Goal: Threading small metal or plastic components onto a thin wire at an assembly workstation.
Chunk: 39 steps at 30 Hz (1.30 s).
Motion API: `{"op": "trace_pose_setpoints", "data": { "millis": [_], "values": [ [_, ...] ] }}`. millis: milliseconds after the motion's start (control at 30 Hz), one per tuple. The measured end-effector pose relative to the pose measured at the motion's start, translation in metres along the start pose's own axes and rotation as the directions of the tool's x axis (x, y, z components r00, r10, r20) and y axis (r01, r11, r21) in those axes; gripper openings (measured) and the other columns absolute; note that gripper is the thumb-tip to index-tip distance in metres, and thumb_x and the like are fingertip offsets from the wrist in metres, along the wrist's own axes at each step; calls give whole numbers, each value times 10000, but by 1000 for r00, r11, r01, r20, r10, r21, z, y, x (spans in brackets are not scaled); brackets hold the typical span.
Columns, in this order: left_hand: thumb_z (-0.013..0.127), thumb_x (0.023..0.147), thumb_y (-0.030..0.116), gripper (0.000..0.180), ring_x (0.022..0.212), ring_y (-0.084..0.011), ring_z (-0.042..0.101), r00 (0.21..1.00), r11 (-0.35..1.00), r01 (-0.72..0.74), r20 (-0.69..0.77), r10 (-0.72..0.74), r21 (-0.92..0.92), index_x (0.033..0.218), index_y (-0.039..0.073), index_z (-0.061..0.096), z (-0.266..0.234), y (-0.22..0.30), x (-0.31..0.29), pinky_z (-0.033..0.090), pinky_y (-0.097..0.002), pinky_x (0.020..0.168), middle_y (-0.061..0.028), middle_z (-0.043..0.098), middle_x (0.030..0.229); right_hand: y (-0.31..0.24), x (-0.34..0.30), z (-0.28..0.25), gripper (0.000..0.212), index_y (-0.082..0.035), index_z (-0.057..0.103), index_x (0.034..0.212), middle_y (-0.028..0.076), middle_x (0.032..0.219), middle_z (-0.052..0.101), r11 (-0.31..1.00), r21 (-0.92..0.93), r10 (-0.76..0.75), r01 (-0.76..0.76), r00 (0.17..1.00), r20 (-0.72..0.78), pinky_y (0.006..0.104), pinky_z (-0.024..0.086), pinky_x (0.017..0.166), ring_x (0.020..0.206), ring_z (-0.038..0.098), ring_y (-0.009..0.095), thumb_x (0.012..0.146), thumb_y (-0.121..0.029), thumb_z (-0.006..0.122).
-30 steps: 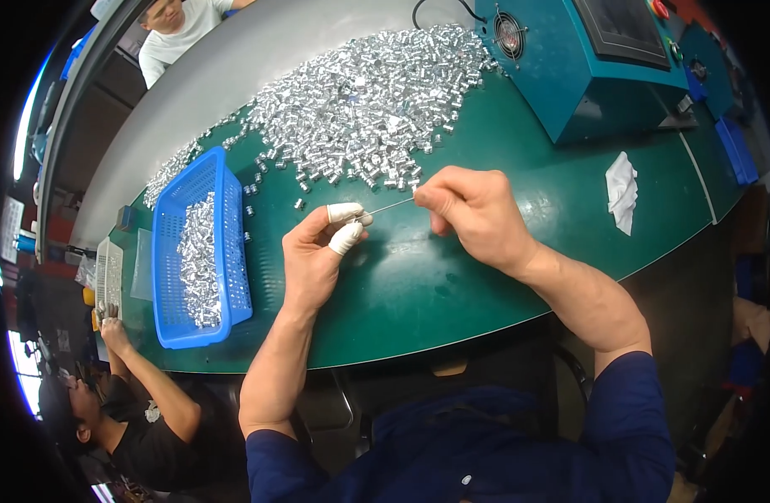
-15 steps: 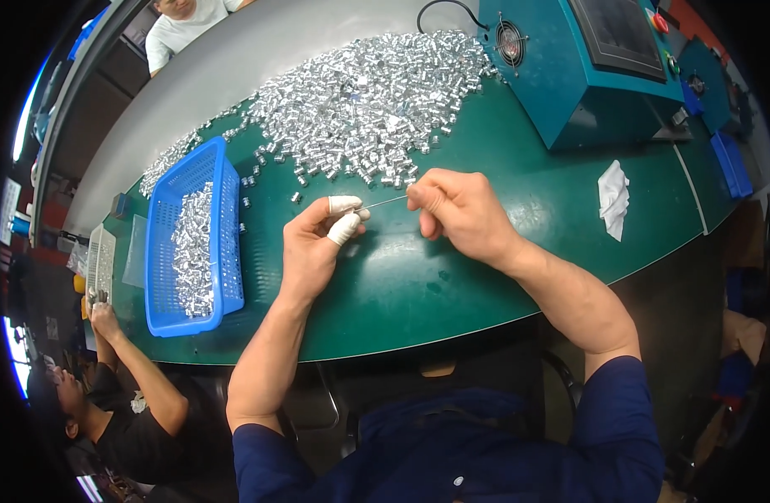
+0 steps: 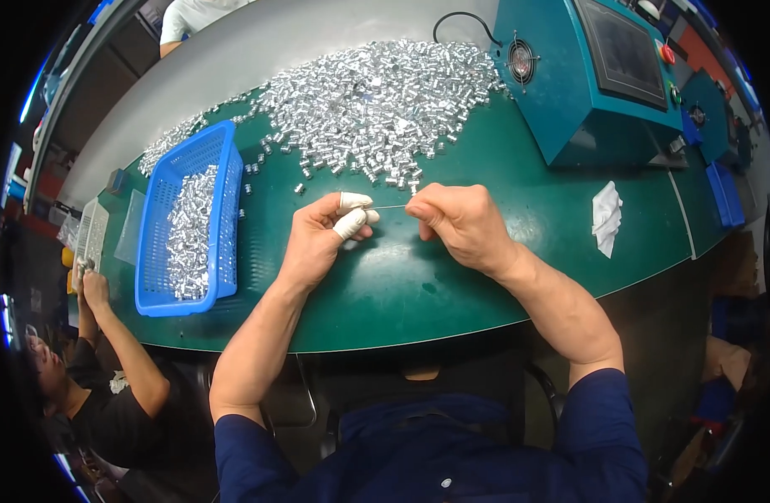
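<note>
My right hand (image 3: 467,225) pinches a thin metal rod (image 3: 391,206) between thumb and forefinger. The rod runs almost level toward my left hand (image 3: 316,239). White finger covers sit on the thumb and forefinger of the left hand, which are pressed together at the rod's other end. Whatever lies between those fingertips is hidden. Just beyond both hands spreads a large heap of small silvery metal cylinders (image 3: 368,109). A blue perforated basket (image 3: 227,251) with more of these cylinders stands left of my left hand.
A teal machine (image 3: 561,92) with a dark screen stands at the far right of the green table (image 3: 452,310). A crumpled white cloth (image 3: 606,220) lies right of my hands. At the left, a co-worker (image 3: 125,352) handles things near a pale tray (image 3: 92,235). Another person in white is at the far edge.
The rod has gone from slanting up to the right to nearly level. Both hands keep their pinch. The whole view has shifted slightly.
</note>
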<state>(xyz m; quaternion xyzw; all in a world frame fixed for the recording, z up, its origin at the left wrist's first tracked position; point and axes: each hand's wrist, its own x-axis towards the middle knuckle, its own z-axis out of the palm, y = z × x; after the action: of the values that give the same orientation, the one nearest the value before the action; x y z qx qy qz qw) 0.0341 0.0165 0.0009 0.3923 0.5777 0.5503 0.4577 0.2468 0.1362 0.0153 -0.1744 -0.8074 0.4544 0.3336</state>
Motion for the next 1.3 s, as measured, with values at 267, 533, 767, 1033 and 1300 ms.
{"op": "trace_pose_setpoints", "data": {
  "millis": [267,533,767,1033,1300],
  "values": [
    [698,949,59,207,860,-104,676,978,970,-199,-41,206,140,1143,-14,696,4,-9,-2,539,-248,750,-55,742,1000,2,5,7,374,-25,662,866,27,621,643,762,380,498,-524,850,172,201,422,460,501,581,83,1070,-315,542],
    [687,964,82,200,852,-84,670,991,987,-126,-24,129,98,1152,15,700,5,-7,1,519,-237,708,-43,745,989,6,4,1,375,-36,659,880,26,641,652,841,285,428,-460,888,170,203,434,482,530,597,80,1072,-333,533],
    [656,988,123,199,806,-102,666,997,998,-43,-56,45,44,1163,28,676,-1,1,5,528,-245,717,-63,745,986,0,7,-6,149,-5,706,1037,73,801,699,990,-115,-93,79,988,-122,265,515,605,705,670,143,916,-89,730],
    [657,992,128,196,796,-93,667,998,996,-66,-14,65,-57,1166,41,687,-11,-8,7,514,-236,708,-68,749,967,-4,12,-19,185,6,722,1006,111,831,707,874,-305,-397,378,918,0,307,515,603,692,671,204,831,-3,783],
    [655,992,116,213,805,-108,666,988,987,-150,-35,152,50,1184,26,673,-7,-6,6,524,-245,715,-71,738,986,11,11,-12,204,0,723,1007,107,811,701,906,-258,-350,337,937,-5,314,512,590,681,666,211,821,-41,798]
  ]
}}
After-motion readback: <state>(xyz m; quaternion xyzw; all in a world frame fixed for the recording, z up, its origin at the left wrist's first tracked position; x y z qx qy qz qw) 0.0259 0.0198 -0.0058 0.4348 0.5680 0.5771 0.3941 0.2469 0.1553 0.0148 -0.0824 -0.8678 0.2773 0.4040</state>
